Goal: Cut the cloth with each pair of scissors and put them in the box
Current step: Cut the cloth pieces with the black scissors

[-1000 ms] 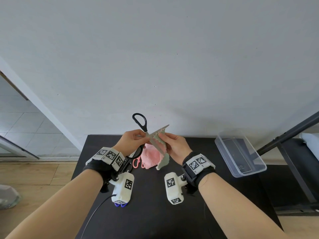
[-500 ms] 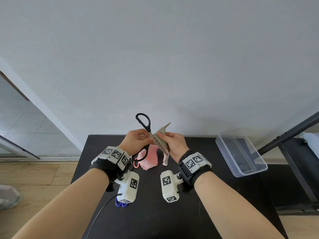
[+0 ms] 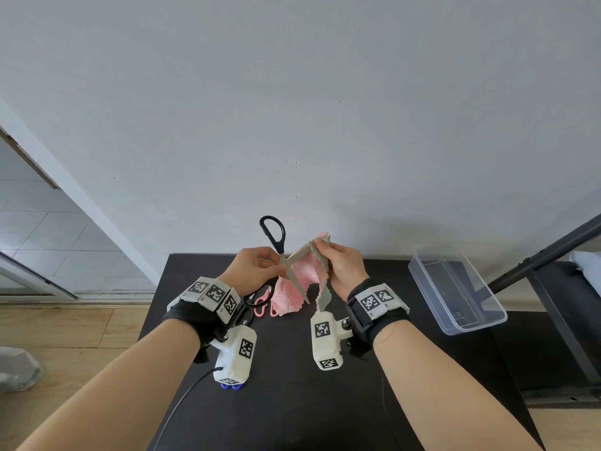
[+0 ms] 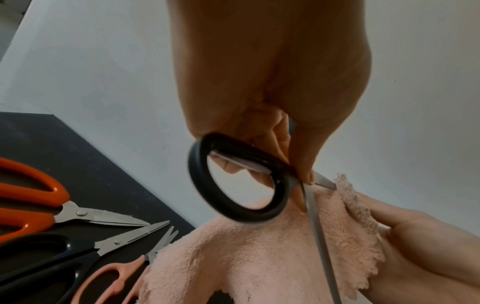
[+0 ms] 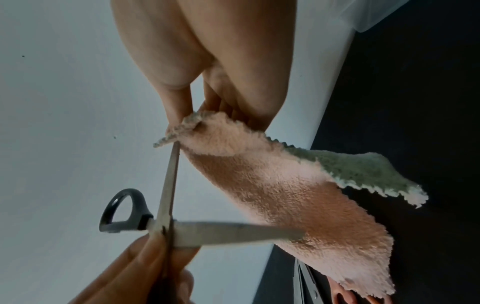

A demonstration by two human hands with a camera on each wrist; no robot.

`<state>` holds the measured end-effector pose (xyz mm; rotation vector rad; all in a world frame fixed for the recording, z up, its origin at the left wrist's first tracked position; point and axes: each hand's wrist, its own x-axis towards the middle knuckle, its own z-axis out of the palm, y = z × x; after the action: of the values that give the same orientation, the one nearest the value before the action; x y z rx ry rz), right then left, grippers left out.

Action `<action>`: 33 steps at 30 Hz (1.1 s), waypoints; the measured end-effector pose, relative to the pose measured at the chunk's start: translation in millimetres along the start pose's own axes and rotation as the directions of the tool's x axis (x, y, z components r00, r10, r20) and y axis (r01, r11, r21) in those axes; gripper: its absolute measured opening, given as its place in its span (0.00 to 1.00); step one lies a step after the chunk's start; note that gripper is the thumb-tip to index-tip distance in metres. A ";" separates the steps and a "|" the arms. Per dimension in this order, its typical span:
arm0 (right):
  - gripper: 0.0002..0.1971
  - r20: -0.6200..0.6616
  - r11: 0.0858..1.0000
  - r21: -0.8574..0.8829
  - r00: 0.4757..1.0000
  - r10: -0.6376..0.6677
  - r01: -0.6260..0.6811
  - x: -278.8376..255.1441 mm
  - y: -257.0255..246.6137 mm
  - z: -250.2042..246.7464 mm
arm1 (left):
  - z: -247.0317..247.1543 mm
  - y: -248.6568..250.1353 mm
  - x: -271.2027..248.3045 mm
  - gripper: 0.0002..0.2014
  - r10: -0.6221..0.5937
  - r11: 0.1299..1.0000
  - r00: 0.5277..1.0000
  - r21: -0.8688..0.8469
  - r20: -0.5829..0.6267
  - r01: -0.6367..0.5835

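Observation:
My left hand (image 3: 276, 260) holds the black-handled scissors (image 3: 283, 259) near the pivot, above the black table (image 3: 286, 385). Their blades are spread wide, one pointing down across the cloth and one up to the right. One handle loop sticks up and the other (image 4: 233, 181) lies by my palm. My right hand (image 3: 320, 244) pinches the top edge of the pink and grey cloth (image 3: 292, 288), which hangs between my hands. The upper blade (image 5: 171, 174) meets the cloth edge just below my right fingertips (image 5: 182, 115). The clear plastic box (image 3: 455, 288) sits at the table's right edge.
Three more pairs of scissors lie on the table under my left wrist: orange-handled (image 4: 31, 195), black-handled (image 4: 52, 265) and pink-handled (image 4: 109, 281). A dark metal frame (image 3: 553, 255) stands to the right, and a grey wall rises right behind the table.
The scissors' blades have opened wide, one now pointing down. My right hand has lifted the cloth so its pink side hangs spread out between my hands.

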<state>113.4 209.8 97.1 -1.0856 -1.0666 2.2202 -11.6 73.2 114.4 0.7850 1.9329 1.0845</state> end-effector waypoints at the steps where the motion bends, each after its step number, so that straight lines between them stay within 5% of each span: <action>1: 0.08 -0.018 1.000 0.020 1.000 -0.010 0.010 0.6 -2.1 -3.0 | -0.9 -1.2 -1.5 0.07 -0.003 1.000 1.000 0.018 0.000 0.003; 5: 0.11 -0.051 0.998 0.046 0.997 -0.050 0.053 3.9 -11.0 -16.5 | -4.0 -11.8 -6.0 0.09 -0.018 0.999 0.998 0.031 -0.053 0.019; 12: 0.09 0.113 0.998 0.002 0.991 0.069 -0.070 -12.8 4.7 -1.4 | 4.9 -6.9 -2.6 0.07 -0.037 0.997 0.998 -0.072 -0.053 0.034; 20: 0.10 0.242 0.982 -0.187 0.970 0.036 0.010 -13.2 11.6 1.1 | 7.9 0.2 -0.2 0.05 -0.008 0.994 1.000 -0.112 -0.027 0.005; 33: 0.09 0.145 0.973 -0.230 0.989 0.031 0.003 -7.1 13.8 5.3 | 8.9 5.8 0.4 0.04 0.025 0.999 0.999 -0.021 -0.021 -0.026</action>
<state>112.6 194.3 91.4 -1.0345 -1.4131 2.2594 -3.4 79.8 116.4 0.7916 1.9306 1.1307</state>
